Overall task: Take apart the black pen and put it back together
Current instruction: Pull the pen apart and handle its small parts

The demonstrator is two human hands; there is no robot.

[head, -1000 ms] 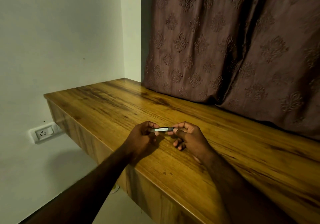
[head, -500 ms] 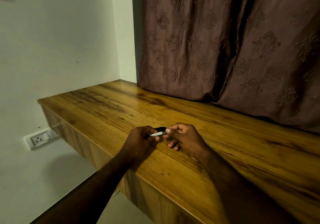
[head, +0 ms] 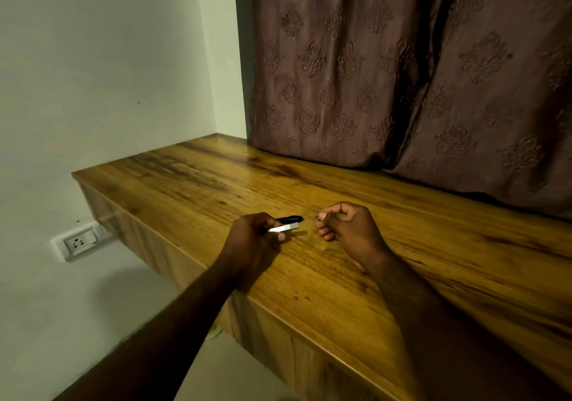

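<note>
Two hands are working over the wooden shelf (head: 340,276), and they are apart from each other. The left hand (head: 250,239) is curling closed around two pieces of the black pen: one black piece (head: 289,218) is sticking out past the fingers toward the right hand, and one silver piece (head: 283,228) is lying just below it, nearly parallel. Both pieces are pointing at the right hand but are not touching it. The right hand (head: 346,227) is closing into a loose fist, and its thumb and forefinger are pinching one tiny part (head: 316,215); it is too small to tell what it is. Behind both hands one brown patterned curtain (head: 402,75) is hanging down to the shelf. Left of the left hand, lower on the wall, one white socket (head: 79,243) is showing.
</note>
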